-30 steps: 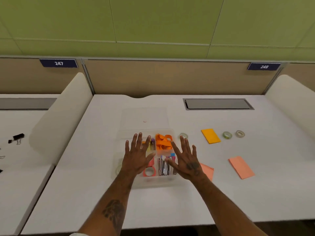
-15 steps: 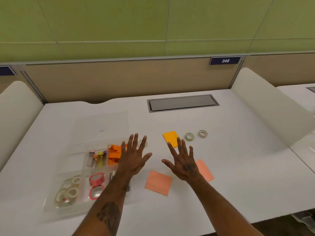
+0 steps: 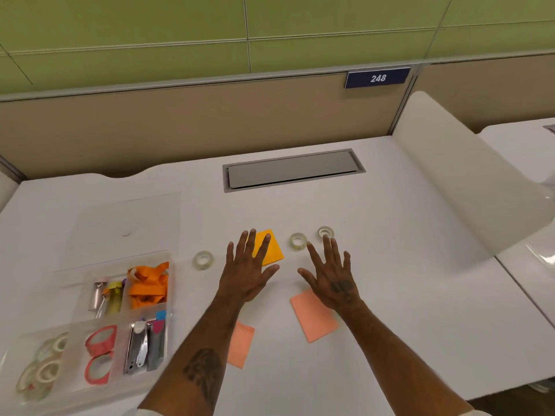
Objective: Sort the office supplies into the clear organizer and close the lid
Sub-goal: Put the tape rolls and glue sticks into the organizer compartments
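The clear organizer point(image 3: 172, 295) sits at the left of the white desk, with its clear lid point(image 3: 129, 223) lying flat behind it. It holds tape rolls, red tape, orange ribbon, markers and a stapler. My left hand point(image 3: 246, 271) hovers open, fingers spread, over the near corner of an orange sticky pad point(image 3: 271, 249). My right hand point(image 3: 330, 274) is open too, fingertips just short of two clear tape rolls point(image 3: 298, 241) point(image 3: 326, 232). A third clear roll point(image 3: 203, 260) lies right of the organizer. Two salmon sticky pads point(image 3: 313, 321) point(image 3: 240, 345) lie partly under my forearms.
A grey cable hatch point(image 3: 292, 169) is set in the desk point(image 3: 405, 295) behind the supplies. White curved dividers point(image 3: 468, 190) bound the desk on the right. A beige partition with sign 248 point(image 3: 377, 78) stands at the back.
The view swung right, so the organizer moved from centre to left. Both hands left the organizer and travelled right and forward to the orange sticky pad and tape rolls, still open.
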The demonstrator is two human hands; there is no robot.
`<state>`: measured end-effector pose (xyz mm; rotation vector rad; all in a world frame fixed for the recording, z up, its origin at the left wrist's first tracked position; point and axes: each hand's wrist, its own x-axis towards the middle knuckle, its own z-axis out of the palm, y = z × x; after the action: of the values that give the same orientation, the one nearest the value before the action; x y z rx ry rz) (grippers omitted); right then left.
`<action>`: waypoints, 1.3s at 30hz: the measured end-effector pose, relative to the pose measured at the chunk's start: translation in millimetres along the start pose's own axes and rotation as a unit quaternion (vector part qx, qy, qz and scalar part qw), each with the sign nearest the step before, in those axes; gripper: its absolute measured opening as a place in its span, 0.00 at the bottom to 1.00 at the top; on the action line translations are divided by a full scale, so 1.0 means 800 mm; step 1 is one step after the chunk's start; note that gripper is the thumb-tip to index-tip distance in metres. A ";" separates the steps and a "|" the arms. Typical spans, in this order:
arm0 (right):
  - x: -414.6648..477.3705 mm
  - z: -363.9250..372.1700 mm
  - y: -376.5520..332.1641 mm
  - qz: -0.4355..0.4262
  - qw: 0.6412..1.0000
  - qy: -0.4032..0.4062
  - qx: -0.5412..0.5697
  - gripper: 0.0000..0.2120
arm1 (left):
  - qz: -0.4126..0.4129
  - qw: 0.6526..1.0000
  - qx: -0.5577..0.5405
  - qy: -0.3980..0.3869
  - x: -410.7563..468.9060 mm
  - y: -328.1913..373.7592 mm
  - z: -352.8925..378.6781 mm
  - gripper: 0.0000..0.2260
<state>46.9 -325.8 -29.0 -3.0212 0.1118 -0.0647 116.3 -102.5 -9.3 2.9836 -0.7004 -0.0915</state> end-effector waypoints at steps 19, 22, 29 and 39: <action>0.096 0.015 0.068 -0.028 0.998 0.025 0.059 0.23 | 0.036 0.998 -0.011 -0.050 0.112 0.044 0.033 0.34; 0.100 0.017 0.070 -0.050 0.994 0.077 0.053 0.20 | 0.040 0.997 -0.028 -0.057 0.117 0.048 0.034 0.34; 0.099 0.014 0.079 -0.010 0.994 0.096 0.058 0.22 | 0.053 0.995 -0.031 -0.079 0.132 0.070 0.035 0.32; 0.081 0.000 0.082 -0.007 0.991 0.114 0.075 0.21 | 0.071 0.994 -0.029 -0.077 0.134 0.085 0.021 0.23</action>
<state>106.9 -395.7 -34.1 -2.8535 0.1003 -0.4019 180.8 -211.7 -24.2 2.8837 -0.9087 -0.3297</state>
